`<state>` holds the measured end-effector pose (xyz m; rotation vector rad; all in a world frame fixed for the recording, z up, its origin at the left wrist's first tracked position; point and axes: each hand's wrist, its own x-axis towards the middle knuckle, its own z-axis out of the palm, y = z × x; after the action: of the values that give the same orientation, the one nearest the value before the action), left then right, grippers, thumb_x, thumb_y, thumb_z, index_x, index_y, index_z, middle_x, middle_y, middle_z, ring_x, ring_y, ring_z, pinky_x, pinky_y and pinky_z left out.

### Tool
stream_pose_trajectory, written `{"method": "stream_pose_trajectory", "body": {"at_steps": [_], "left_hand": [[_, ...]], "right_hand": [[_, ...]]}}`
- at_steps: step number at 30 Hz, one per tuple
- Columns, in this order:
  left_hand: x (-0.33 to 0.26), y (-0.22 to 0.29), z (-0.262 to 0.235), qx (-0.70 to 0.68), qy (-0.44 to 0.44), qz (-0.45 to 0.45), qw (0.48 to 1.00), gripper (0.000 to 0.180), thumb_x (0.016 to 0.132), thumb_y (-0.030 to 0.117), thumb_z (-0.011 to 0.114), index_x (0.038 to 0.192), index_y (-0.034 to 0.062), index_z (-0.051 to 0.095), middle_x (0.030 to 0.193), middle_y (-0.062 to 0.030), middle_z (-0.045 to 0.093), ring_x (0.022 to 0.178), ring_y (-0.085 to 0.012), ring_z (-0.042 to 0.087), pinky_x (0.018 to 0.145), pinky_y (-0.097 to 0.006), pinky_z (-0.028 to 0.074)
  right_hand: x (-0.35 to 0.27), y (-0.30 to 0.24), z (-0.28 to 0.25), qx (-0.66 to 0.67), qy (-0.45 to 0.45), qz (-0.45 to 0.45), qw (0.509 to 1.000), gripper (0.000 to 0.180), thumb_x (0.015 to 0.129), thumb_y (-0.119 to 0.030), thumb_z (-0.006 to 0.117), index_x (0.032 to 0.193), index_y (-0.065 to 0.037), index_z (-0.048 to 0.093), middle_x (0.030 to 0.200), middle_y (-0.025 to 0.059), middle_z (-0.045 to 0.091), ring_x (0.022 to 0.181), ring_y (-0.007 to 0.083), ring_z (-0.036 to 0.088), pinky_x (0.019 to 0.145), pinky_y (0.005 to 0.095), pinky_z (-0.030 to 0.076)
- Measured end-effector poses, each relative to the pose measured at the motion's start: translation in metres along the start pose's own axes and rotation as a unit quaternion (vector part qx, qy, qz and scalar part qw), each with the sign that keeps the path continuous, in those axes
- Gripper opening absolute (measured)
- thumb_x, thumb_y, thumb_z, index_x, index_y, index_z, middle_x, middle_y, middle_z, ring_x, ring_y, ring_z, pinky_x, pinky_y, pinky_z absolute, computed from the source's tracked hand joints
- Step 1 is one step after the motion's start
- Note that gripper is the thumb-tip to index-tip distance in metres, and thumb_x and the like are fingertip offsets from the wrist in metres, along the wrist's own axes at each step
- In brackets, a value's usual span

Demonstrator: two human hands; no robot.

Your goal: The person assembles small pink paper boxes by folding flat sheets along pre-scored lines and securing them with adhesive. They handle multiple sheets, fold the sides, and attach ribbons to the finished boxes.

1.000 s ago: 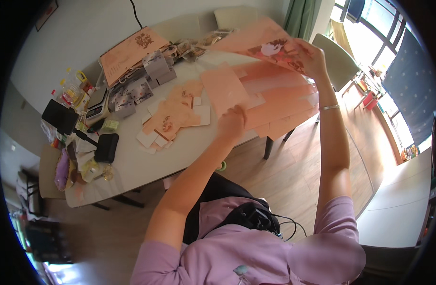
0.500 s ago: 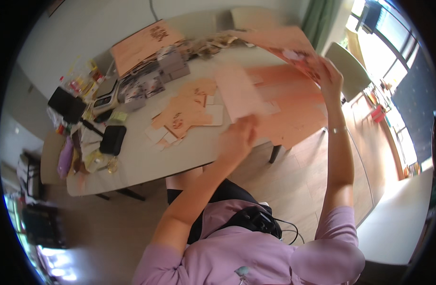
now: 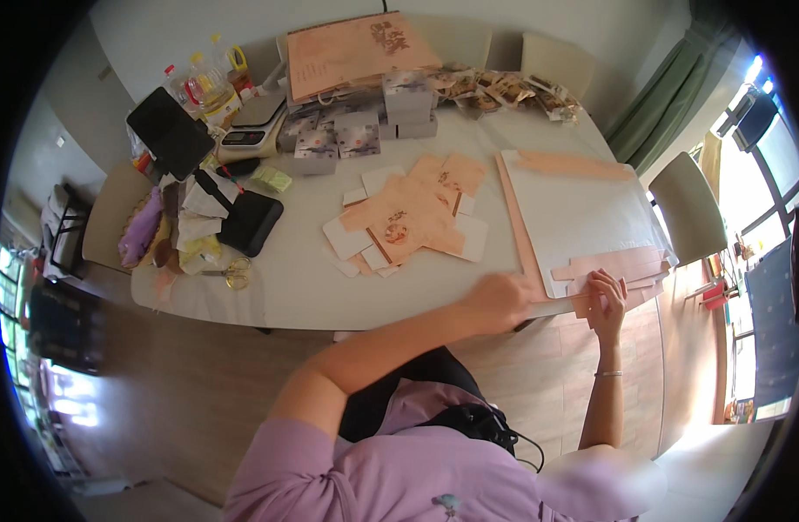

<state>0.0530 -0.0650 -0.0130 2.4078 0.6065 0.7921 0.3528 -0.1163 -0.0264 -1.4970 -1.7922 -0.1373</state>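
A large flat piece of peach and white paperboard [image 3: 582, 209] lies at the table's right end, mostly white side up. Peach strips show along its left and far edges, and several folded peach flaps lie at its near edge. My right hand [image 3: 606, 303] is at those flaps, fingers bent over them as if gripping; its underside is hidden. My left hand [image 3: 500, 303] is smeared by motion beside the near left corner, over the table edge; its fingers cannot be made out. Flattened peach cartons [image 3: 421, 222] with brown print overlap in the middle of the table.
Small grey-white boxes [image 3: 360, 135] are stacked at the back before a large peach printed bag or board [image 3: 356, 56]. Wrapped packets [image 3: 508, 91] lie beyond. Leftward are a kitchen scale [image 3: 251, 130], bottles [image 3: 210, 87], a black stand [image 3: 250, 224] and scissors [image 3: 237, 273].
The peach sheet my right hand held raised is down, and a white face with peach flaps shows at the right end. Both hands have come to its near edge; my view has turned.
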Motion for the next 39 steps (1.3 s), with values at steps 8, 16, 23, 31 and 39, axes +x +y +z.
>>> {"method": "stream_pose_trajectory", "body": {"at_steps": [8,16,23,31,39], "left_hand": [[-0.058,-0.071,-0.151,0.331,0.064,-0.351,0.874,0.094,0.06,0.051,0.087,0.132,0.0052,0.047,0.132,-0.0243,0.048,0.121,-0.0402,0.047,0.095,-0.052,0.042],[-0.068,-0.097,-0.173,0.332,0.099,-0.347,0.872,0.075,0.06,0.048,0.087,0.112,0.0039,0.055,0.109,-0.0148,0.054,0.103,-0.0304,0.052,0.082,-0.045,0.045],[-0.083,-0.124,-0.204,-0.068,0.226,-0.406,0.883,0.03,0.083,0.028,0.076,0.089,0.0029,0.061,0.081,-0.004,0.062,0.07,-0.0159,0.057,0.066,-0.029,0.045],[-0.084,-0.127,-0.191,-0.327,0.344,-0.326,0.818,0.022,0.095,0.025,0.066,0.093,0.0032,0.061,0.079,0.0033,0.06,0.07,-0.0039,0.051,0.058,-0.023,0.042],[-0.059,-0.149,-0.248,0.359,0.378,-0.243,0.818,0.06,0.075,0.025,0.082,0.125,0.0062,0.053,0.113,-0.0106,0.063,0.106,-0.0288,0.058,0.09,-0.037,0.046]], "right_hand": [[0.042,-0.043,-0.005,-0.084,-0.019,-0.025,0.996,0.01,0.088,-0.006,0.061,0.089,-0.004,0.07,0.093,0.007,0.071,0.094,0.0208,0.067,0.109,0.0456,0.032],[0.172,-0.176,0.106,0.175,-0.314,-0.038,0.933,0.015,0.087,-0.015,0.069,0.091,0.0,0.068,0.085,0.0124,0.071,0.068,0.022,0.067,0.063,0.0312,0.052],[0.219,-0.21,0.184,0.225,-0.199,0.014,0.954,0.025,0.091,-0.025,0.068,0.096,-0.001,0.064,0.077,0.0124,0.068,0.058,0.0193,0.061,0.055,0.0313,0.048],[0.194,-0.218,0.204,0.488,-0.261,0.274,0.787,0.029,0.091,-0.023,0.071,0.108,-0.004,0.058,0.077,0.0026,0.063,0.053,0.0052,0.052,0.042,0.0218,0.036],[0.19,-0.201,0.213,0.311,-0.326,0.207,0.868,0.028,0.088,-0.018,0.072,0.107,-0.003,0.057,0.076,0.0022,0.063,0.058,0.0066,0.058,0.041,0.0229,0.042]]}}
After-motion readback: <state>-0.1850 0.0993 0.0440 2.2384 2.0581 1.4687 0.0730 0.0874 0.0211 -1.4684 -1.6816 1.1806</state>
